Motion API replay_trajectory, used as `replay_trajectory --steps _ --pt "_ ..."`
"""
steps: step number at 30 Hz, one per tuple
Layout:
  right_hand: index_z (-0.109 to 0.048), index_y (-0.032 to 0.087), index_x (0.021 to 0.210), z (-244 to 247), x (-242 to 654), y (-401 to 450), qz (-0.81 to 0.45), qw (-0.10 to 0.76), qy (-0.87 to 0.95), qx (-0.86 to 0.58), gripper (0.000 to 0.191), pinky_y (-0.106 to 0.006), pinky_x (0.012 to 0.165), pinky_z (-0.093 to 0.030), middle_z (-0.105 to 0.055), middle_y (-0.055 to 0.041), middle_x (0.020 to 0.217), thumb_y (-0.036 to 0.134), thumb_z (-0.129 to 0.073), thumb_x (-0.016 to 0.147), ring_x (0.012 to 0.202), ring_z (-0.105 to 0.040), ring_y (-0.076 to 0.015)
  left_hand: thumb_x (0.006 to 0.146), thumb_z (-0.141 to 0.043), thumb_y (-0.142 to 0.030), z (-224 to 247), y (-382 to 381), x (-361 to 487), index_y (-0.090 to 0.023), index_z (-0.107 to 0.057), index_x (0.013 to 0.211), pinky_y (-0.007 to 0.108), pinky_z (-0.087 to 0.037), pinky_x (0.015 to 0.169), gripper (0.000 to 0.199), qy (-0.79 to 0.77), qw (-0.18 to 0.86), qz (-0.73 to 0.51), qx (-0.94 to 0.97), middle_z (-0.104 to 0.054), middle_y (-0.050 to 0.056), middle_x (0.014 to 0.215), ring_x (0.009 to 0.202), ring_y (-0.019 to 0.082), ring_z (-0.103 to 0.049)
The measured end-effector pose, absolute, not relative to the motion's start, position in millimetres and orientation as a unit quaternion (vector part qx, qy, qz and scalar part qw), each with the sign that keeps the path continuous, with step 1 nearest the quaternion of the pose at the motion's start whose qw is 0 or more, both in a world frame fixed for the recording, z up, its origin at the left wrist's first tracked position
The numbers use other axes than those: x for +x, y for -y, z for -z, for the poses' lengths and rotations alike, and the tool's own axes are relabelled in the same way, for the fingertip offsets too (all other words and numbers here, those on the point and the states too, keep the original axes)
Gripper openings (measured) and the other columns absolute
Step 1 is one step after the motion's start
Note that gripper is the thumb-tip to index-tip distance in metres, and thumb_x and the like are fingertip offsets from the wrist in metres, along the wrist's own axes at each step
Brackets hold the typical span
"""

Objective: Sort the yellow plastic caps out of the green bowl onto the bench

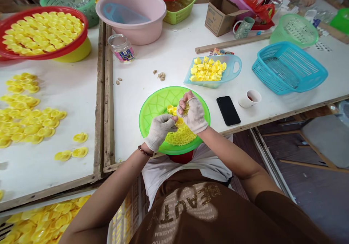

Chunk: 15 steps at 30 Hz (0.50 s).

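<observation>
tightly, a yellow plastic cap (179,122) is held between the gloved left hand (159,130) and curled gloved right hand (193,114), above a green plastic basin (149,109) heaped with small yellow caps (181,137).

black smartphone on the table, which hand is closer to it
Right hand: over the green plastic bowl, nearer the black smartphone but not touching it. Left hand: also over the bowl, farther from the phone.
</observation>
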State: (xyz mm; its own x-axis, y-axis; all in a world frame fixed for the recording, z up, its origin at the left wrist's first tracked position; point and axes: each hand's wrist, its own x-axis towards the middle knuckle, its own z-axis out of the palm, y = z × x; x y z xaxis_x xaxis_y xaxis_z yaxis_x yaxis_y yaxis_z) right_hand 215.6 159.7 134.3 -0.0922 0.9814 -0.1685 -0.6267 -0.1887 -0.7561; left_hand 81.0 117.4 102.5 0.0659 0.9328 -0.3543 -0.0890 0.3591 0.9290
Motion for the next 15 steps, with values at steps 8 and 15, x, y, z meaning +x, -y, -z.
replay_trajectory --steps 8,15 --pt "-0.044 0.024 0.075 -130.3 214.6 -156.3 -0.679 0.592 0.278 -0.334 0.048 -0.025 0.046 -0.041 -0.044 0.0067 0.058 0.066 -0.057 0.095 0.046 -0.05 -0.0102 0.064 -0.087 -0.056 -103.3 -117.9 81.2 -0.012 -0.07 0.076 0.026 -0.061 0.062 0.048 -0.545 0.613 -0.418 0.39 -0.066 0.003 0.065 0.059 0.014 -0.067" --pt "-0.04 0.024 0.076 -133.1 214.0 -159.9 -0.703 0.571 0.213 -0.367 0.046 -0.021 0.041 -0.034 -0.041 0.0076 0.057 0.061 -0.051 0.1 0.044 -0.041 -0.0083 0.063 -0.088 -0.057 -102.7 -117.9 82.3 -0.013 -0.071 0.076 0.027 -0.061 0.062 0.049 -0.547 0.611 -0.423 0.386 -0.067 0.004 0.065 0.059 0.015 -0.067"
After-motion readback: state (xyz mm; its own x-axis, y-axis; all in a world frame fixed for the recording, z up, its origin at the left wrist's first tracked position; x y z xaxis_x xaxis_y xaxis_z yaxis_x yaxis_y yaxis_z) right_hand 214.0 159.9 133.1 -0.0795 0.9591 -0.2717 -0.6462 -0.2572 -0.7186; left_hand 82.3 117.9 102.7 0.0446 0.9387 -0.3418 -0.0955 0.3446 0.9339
